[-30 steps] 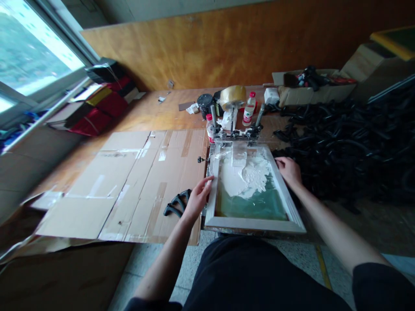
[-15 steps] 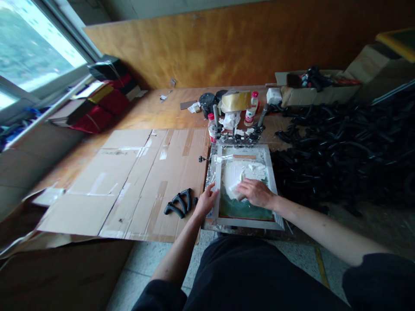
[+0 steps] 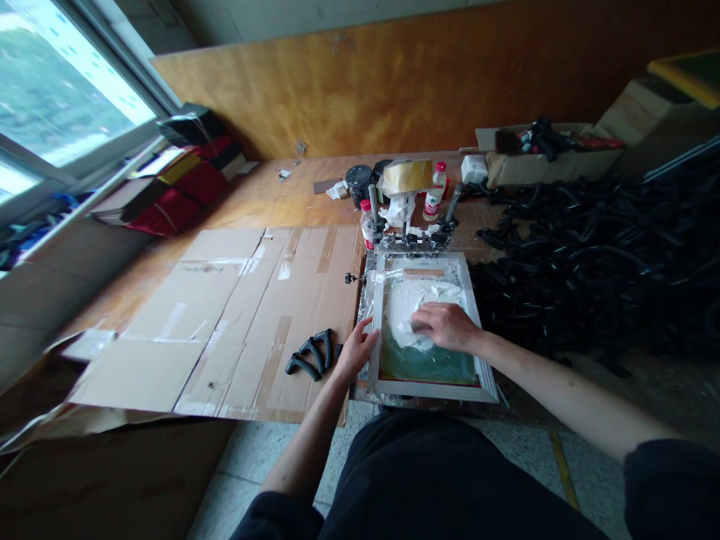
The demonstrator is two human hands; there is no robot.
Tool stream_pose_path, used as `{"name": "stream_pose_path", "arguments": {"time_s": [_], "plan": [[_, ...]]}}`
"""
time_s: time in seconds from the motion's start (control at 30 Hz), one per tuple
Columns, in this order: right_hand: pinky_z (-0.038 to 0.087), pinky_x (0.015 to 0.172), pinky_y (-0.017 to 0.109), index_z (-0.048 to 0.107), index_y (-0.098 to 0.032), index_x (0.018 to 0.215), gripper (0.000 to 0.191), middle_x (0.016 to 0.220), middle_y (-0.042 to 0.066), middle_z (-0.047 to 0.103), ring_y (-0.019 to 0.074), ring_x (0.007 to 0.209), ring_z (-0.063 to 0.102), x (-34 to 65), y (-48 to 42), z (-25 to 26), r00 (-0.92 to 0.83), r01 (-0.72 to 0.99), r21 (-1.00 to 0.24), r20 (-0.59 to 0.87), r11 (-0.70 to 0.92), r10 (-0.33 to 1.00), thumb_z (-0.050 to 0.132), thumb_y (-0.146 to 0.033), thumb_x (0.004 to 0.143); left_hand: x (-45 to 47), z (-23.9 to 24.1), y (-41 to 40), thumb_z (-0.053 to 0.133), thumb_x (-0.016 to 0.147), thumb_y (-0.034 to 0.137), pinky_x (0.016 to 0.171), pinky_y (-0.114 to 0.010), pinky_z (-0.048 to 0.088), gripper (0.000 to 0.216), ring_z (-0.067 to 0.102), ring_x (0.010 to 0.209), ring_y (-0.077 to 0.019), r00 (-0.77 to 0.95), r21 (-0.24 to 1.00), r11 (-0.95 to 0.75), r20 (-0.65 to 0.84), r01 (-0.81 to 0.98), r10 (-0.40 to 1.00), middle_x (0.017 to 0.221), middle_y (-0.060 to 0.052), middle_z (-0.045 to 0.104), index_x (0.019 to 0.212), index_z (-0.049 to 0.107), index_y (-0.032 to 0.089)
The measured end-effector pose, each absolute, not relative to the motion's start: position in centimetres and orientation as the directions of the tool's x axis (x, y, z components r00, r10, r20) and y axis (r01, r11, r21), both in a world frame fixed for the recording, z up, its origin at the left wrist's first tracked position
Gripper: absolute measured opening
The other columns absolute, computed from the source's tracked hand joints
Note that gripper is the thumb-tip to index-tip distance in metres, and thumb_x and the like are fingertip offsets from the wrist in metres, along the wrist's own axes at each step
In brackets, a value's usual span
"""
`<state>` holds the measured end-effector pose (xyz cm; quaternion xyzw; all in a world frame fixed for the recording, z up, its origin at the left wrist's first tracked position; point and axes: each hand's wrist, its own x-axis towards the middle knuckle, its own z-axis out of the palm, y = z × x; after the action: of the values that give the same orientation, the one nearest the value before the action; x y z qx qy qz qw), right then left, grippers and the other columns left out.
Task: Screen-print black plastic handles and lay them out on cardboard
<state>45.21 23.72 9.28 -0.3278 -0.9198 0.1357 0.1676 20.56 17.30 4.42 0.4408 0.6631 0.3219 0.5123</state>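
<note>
A framed printing screen [image 3: 484,379] lies flat on the bench, its green mesh smeared with white ink [image 3: 400,300]. My left hand [image 3: 358,350] rests on the frame's left rail with the fingers curled over it. My right hand [image 3: 447,327] is inside the frame, fingers bent over a white squeegee [image 3: 406,327] that sits in the ink. Two black curved handles [image 3: 310,354] lie on flattened cardboard [image 3: 225,315] just left of my left hand.
A big heap of black handles [image 3: 585,255] fills the bench to the right. Behind the screen's clamps stand bottles [image 3: 433,195], a black pot [image 3: 358,180] and a tape roll [image 3: 406,174]. Red and yellow items [image 3: 174,180] are stacked by the window.
The frame, tilted up and held by both rails a second ago, now lies flat. My right hand left the right rail, took the squeegee in the ink and shifted slightly away from me.
</note>
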Motion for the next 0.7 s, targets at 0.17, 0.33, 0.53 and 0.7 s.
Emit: {"name": "stream_pose_path", "arguments": {"time_s": [0.17, 0.33, 0.53, 0.7], "plan": [[0.048, 0.077, 0.033, 0.055, -0.032, 0.135, 0.052, 0.107, 0.004, 0.069, 0.0218, 0.09, 0.063, 44.6, 31.1, 13.7, -0.442, 0.755, -0.405, 0.267, 0.516, 0.857, 0.069, -0.034, 0.085, 20.6, 9.7, 17.3, 0.061, 0.083, 0.056, 0.042, -0.018, 0.032, 0.072, 0.042, 0.044, -0.0074, -0.068, 0.914, 0.379, -0.373, 0.146, 0.925, 0.059, 0.006, 0.05, 0.142, 0.045, 0.02], [0.044, 0.077, 0.032, 0.063, -0.017, 0.12, 0.034, 0.095, 0.01, 0.07, 0.0185, 0.082, 0.062, 52.6, 35.5, 14.5, 0.012, 0.787, -0.59, 0.306, 0.18, 0.952, 0.048, -0.034, 0.095, 21.5, 16.5, 19.3, 0.041, 0.087, 0.071, 0.047, -0.021, 0.041, 0.062, 0.053, 0.054, -0.0105, -0.116, 0.975, 0.207, -0.215, -0.081, 0.97, 0.07, -0.002, 0.062, 0.108, 0.066, 0.018], [0.044, 0.071, 0.03, 0.066, -0.016, 0.081, 0.03, 0.084, 0.009, 0.069, 0.0192, 0.077, 0.06, 52.5, 29.0, 6.9, -0.151, 0.813, -0.554, 0.095, 0.178, 0.984, 0.055, -0.041, 0.092, 24.2, 20.1, 23.8, 0.044, 0.089, 0.065, 0.061, -0.023, 0.053, 0.055, 0.066, 0.08, -0.0148, -0.206, 0.939, -0.086, 0.016, -0.332, 0.978, 0.096, -0.008, 0.071, 0.119, 0.058, 0.022], [0.043, 0.082, 0.033, 0.063, -0.015, 0.091, 0.017, 0.098, 0.014, 0.067, 0.0253, 0.097, 0.059, 45.0, 22.8, 4.5, -0.337, 0.906, -0.278, -0.02, 0.319, 0.941, 0.059, -0.031, 0.091, 27.3, 14.0, 19.8, 0.055, 0.084, 0.065, 0.053, -0.024, 0.051, 0.06, 0.068, 0.068, -0.016, -0.063, 0.855, 0.362, -0.412, -0.373, 0.909, 0.095, -0.012, 0.073, 0.116, 0.059, 0.015]]}}
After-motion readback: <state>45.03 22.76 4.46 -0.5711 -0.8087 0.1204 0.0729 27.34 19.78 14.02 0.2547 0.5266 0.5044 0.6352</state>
